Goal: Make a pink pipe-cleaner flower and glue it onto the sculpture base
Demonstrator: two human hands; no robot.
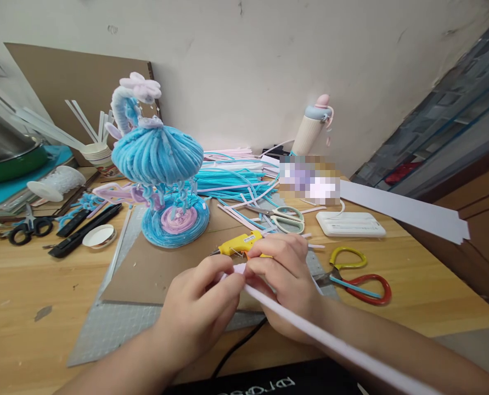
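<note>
Between my two hands is a pale pink pipe cleaner (pixel 293 317), its long free end trailing down to the lower right. My left hand (pixel 205 299) pinches its bent end between thumb and fingers. Right beside it, my right hand (pixel 283 274) grips the same piece, and the fingertips nearly meet. Just behind my fingers lies a yellow glue gun (pixel 241 242), partly hidden by my right hand. Farther back on the left stands a blue fuzzy jellyfish-like figure (pixel 157 153) on a round blue and pink coiled base (pixel 149 230).
Red and yellow handled scissors (pixel 361 274) lie right of my hands; green-handled scissors (pixel 287 219) sit behind. Blue pipe cleaners (pixel 228 184) are piled at the back. Brown cardboard (pixel 145 282) covers a grey cutting mat (pixel 100 334). Black scissors (pixel 31 225) and a white power strip (pixel 351 225) lie farther out.
</note>
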